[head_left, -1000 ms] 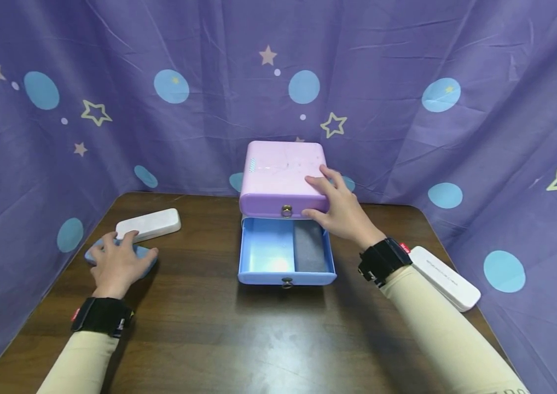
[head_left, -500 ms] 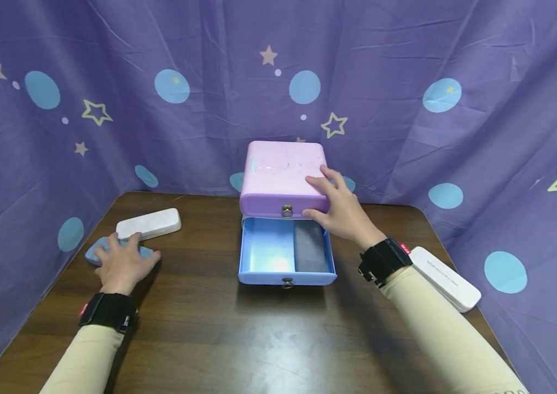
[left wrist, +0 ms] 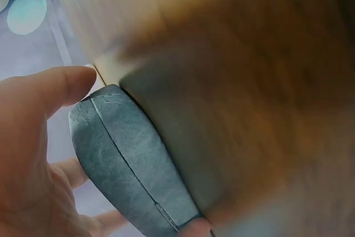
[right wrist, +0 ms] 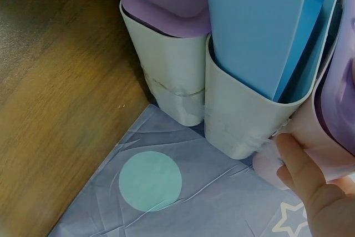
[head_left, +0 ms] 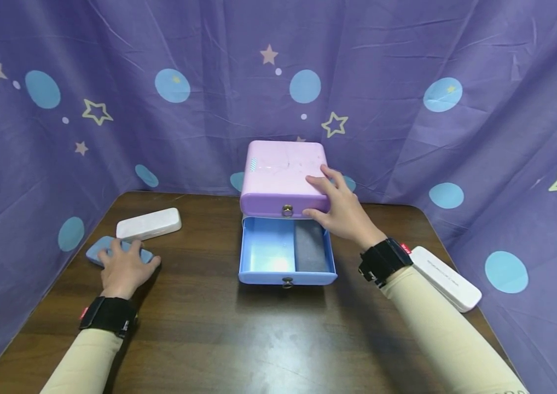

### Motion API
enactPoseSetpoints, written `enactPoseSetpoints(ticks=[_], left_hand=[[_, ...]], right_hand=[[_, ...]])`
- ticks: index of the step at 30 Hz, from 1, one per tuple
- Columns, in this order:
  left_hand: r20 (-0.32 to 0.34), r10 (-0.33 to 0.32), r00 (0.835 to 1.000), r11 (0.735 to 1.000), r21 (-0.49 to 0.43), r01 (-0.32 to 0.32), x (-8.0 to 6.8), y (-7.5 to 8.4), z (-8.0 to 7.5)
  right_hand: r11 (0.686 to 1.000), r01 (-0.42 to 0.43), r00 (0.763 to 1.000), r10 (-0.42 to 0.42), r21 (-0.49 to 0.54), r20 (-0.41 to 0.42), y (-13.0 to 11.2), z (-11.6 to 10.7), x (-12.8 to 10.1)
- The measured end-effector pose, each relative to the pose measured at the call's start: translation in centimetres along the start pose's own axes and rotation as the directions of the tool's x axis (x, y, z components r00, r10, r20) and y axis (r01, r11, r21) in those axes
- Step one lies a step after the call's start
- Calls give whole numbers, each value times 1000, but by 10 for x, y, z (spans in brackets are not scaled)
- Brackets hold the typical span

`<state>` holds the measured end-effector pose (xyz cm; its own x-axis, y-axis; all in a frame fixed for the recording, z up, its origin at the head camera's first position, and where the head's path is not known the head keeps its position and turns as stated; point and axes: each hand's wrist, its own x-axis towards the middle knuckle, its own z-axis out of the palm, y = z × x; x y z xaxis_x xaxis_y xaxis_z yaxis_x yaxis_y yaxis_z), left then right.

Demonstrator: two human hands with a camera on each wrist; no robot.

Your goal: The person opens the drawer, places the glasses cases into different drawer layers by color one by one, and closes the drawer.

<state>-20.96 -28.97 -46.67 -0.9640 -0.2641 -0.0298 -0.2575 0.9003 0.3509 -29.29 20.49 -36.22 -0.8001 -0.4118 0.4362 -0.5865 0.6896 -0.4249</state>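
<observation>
Left hand (head_left: 123, 268) lies over the flat blue-grey oblong case (head_left: 103, 250), fingers curled round its near end and thumb on its edge, the case lying on the dark wooden surface (head_left: 239, 339). Just beyond those fingers sits a white oblong case (head_left: 148, 223), close beside the blue-grey one. Across to the other side, the right hand (head_left: 341, 210) grips the front right corner of the pink plastic drawer box (head_left: 283, 174), fingers on top, thumb on its front face. Directly under that hand the light blue lower drawer (head_left: 285, 254) stands pulled out, a grey liner in its right half. Behind the right wrist lies a second white oblong case (head_left: 448, 278), with purple star-print cloth (head_left: 406, 82) all around.
</observation>
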Motion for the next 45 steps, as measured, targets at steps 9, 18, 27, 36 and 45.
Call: enactPoseSetpoints(ticks=[9, 18, 27, 36, 45], left_hand=[[-28, 33, 999, 999, -27, -34, -5, -8, 1], [3, 68, 998, 997, -32, -68, -8, -12, -3], [11, 137, 991, 990, -17, -137, -20, -17, -4], [41, 203, 978, 979, -9, -203, -33, -22, -10], [61, 181, 981, 983, -16, -181, -37, -25, -15]], right_hand=[[999, 49, 998, -49, -6, -30, 1, 2, 1], [999, 44, 999, -44, -9, -27, 2, 1, 1], [999, 39, 999, -40, -12, -22, 2, 0, 1], [999, 38, 999, -38, -11, -19, 3, 1, 0], [999, 34, 999, -34, -4, -16, 2, 1, 1]])
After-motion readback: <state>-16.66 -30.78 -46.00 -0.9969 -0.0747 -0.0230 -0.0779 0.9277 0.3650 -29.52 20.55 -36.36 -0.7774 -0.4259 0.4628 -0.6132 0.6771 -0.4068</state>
